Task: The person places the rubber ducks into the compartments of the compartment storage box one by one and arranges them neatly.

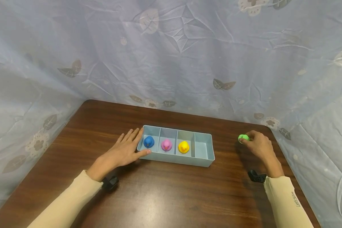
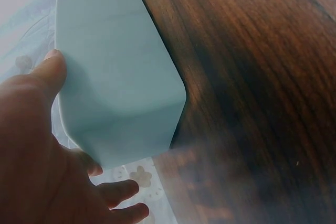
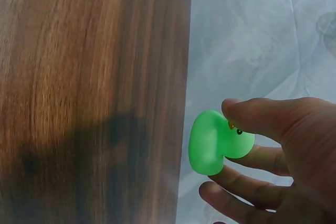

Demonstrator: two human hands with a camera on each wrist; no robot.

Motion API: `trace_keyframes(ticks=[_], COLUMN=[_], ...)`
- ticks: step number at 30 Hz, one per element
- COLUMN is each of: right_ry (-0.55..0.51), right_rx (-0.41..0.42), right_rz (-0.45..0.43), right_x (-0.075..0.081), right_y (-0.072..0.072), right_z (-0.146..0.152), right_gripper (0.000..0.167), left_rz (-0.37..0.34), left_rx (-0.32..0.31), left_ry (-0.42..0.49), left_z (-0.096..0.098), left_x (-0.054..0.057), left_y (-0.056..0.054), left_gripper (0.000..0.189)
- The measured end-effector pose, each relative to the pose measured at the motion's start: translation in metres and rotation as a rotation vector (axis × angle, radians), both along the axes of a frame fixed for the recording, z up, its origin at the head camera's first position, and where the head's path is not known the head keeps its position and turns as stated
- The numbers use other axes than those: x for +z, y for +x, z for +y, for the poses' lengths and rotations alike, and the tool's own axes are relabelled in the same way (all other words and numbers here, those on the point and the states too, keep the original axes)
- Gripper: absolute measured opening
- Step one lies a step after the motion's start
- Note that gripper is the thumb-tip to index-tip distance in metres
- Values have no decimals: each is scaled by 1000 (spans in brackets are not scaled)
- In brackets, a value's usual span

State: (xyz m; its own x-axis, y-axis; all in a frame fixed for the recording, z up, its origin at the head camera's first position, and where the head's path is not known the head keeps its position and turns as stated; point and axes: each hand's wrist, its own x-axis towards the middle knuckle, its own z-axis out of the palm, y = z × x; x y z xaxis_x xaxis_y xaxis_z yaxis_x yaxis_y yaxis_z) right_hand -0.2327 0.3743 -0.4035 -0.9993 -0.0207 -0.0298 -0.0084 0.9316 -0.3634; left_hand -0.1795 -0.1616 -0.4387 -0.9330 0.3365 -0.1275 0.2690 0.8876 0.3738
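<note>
A light blue tray (image 1: 171, 157) with a row of compartments stands on the table. From the left, it holds a blue rubber duck (image 1: 148, 142), a pink rubber duck (image 1: 166, 145) and a yellow rubber duck (image 1: 183, 147); the rightmost compartment is bare. My left hand (image 1: 123, 150) rests at the tray's left end, fingers spread, its thumb on the front rim in the left wrist view. Away to the right of the tray, my right hand (image 1: 259, 145) pinches a green rubber duck (image 3: 212, 145) between thumb and fingers, above the table.
The brown wooden table (image 1: 188, 196) has its right edge close beside the right hand. A pale curtain (image 1: 171, 63) with leaf and flower prints hangs behind the table and on both sides. Each wrist bears a black strap (image 1: 110, 183).
</note>
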Motion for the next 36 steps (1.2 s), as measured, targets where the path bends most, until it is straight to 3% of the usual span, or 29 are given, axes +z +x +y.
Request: trace_keyframes(ticks=[10, 20, 36], right_ry=[-19, -48, -61], right_rx=[71, 129, 220], right_rz=[59, 45, 71], right_x=[7, 20, 36], right_y=[-4, -5, -1], right_z=[-23, -45, -74], right_gripper=[49, 52, 43], left_rz=[2, -2, -4], left_rx=[0, -1, -1], left_ry=[0, -3, 18], left_z=[1, -1, -1], left_x=[2, 3, 1], left_y=[-2, -3, 0], left_gripper=[104, 105, 105])
